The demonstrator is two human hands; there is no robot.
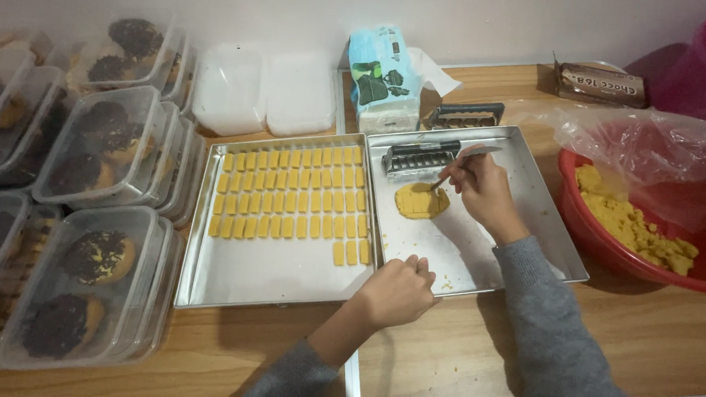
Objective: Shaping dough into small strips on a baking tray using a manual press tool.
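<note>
Right hand (480, 188) pinches a thin metal tool (467, 156) over the scored dough patty (421, 201); left hand (396, 292), curled closed, steadies the tray (525, 254). Soft cut pieces could tear when lifted.

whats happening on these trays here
A person in grey sleeves works over two metal trays. The right hand holds a thin metal tool at a flattened round of yellow dough on the right tray, next to a metal cutter. The left hand rests closed at the near edge of the trays. The left tray carries rows of small cut yellow pieces. A red bowl of dough sits to the right.
</note>
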